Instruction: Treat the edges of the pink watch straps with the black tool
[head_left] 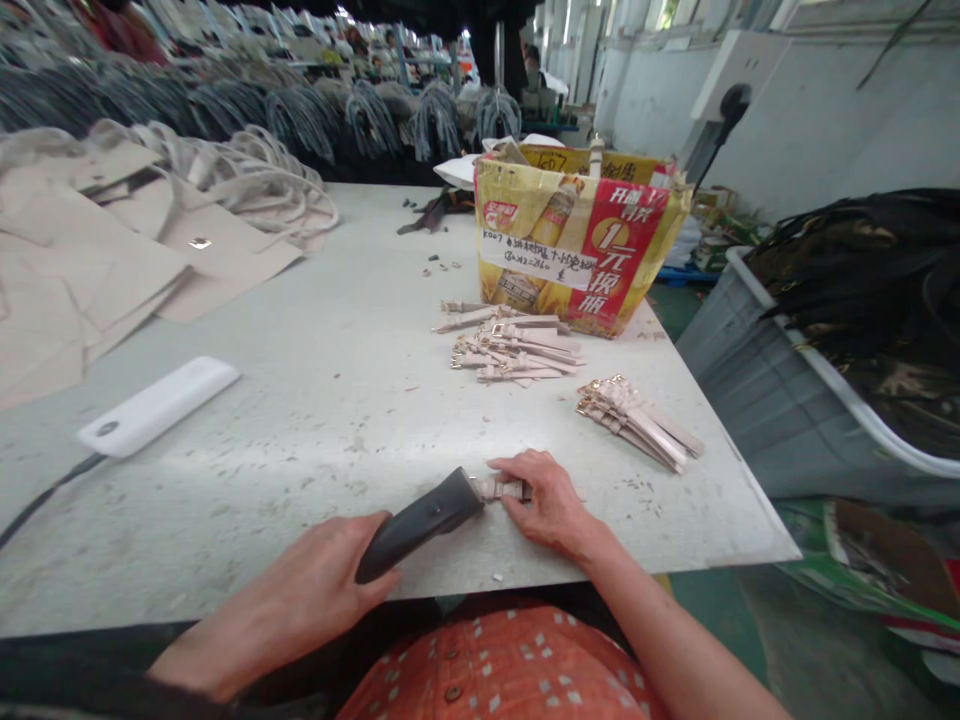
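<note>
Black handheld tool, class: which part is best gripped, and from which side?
Probably the rear of the black tool, from the left, where the left hand holds it: its long body slants toward the strap at the right hand, leaving the front end clear.

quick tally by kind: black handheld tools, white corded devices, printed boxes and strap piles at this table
Black handheld tool, in the left hand: 1
White corded device: 1
Printed box: 1
Strap piles: 2
Total: 5
Single straps overlap too much to count.
</note>
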